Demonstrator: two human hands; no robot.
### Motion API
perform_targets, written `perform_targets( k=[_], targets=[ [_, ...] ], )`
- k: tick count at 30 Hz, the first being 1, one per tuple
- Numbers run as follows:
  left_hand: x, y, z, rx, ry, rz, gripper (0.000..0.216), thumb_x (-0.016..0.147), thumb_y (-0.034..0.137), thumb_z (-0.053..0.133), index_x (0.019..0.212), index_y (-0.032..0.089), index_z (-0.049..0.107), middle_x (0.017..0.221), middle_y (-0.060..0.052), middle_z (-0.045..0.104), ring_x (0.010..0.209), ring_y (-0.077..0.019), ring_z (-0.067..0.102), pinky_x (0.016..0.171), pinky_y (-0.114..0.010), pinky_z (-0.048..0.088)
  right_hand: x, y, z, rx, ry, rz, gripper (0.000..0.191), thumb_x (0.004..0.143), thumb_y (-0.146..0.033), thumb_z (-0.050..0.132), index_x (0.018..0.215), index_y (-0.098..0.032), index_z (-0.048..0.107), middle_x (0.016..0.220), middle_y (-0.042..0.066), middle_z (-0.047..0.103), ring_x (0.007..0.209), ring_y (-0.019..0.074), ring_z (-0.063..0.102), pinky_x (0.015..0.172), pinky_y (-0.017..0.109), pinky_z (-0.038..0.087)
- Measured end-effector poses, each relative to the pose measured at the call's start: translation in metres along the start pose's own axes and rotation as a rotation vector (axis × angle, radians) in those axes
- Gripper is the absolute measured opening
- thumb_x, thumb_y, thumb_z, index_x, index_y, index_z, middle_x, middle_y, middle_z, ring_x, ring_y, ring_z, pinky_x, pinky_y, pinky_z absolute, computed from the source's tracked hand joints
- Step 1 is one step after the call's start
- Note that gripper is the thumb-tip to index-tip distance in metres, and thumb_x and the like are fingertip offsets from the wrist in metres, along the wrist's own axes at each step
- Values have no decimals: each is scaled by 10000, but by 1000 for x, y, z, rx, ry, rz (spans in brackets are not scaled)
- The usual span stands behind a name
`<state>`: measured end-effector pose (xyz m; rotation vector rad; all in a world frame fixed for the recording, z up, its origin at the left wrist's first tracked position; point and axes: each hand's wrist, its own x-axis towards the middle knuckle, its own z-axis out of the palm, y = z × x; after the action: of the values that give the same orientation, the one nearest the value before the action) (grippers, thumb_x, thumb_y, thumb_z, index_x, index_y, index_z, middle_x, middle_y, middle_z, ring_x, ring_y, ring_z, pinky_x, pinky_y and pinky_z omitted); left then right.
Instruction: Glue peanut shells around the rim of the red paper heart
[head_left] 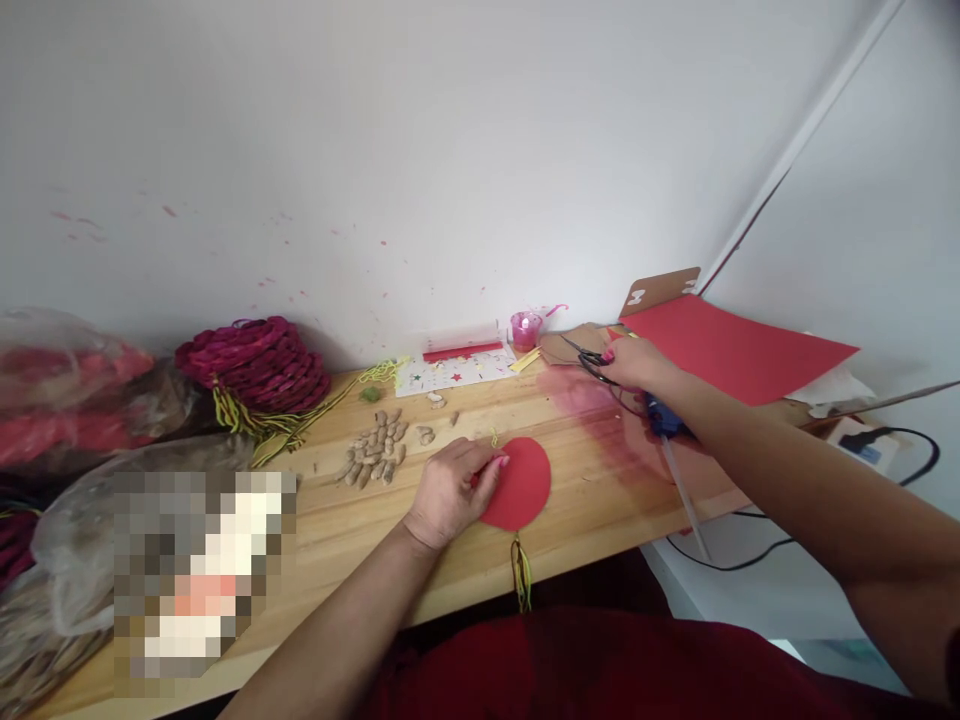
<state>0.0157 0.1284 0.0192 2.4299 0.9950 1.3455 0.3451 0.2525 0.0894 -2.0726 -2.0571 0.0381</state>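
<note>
Wooden tabletop point(330, 540): one magenta braided coil point(251, 365) at left, then peanuts point(375, 450) left of centre, overlapping, exact count not possible. Left hand point(451, 488), lower centre, thumb and finger pinched on one red disc point(526, 487); one pair of scissors point(589, 357) right of centre, right hand point(631, 362) curled at the handles, grip cannot be told. Judged step: steadying disc, handling scissors; next move calls for sure finger placement.
</note>
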Motion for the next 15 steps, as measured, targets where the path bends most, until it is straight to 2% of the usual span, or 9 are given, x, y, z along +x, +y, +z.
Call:
perform_targets(
  k=[5, 10, 15],
  targets=[
    [2, 1, -3, -16, 7, 9, 178, 948, 227, 586, 858, 166, 726, 716, -62, 719, 642, -149, 641, 607, -268, 514, 31, 4, 11, -131, 60, -75, 211, 825, -398, 695, 733, -209, 692, 656, 109, 668, 676, 273, 630, 588, 351, 439],
    [2, 3, -2, -75, 14, 18, 267, 933, 256, 623, 681, 171, 646, 608, -26, 629, 566, -119, 561, 557, -240, 446, 18, -11, 17, -172, 114, -238, 274, 915, -389, 583, 938, -151, 718, 937, 150, 720, 881, 295, 637, 720, 367, 445],
    [2, 4, 1, -74, 9, 29, 329, 947, 268, 600, 630, 178, 604, 562, -6, 578, 527, -109, 509, 527, -242, 407, 5, -44, 26, -203, 87, -485, 240, 936, -212, 534, 1083, -151, 713, 1107, 134, 710, 1097, 287, 584, 927, 379, 423]
  ],
)
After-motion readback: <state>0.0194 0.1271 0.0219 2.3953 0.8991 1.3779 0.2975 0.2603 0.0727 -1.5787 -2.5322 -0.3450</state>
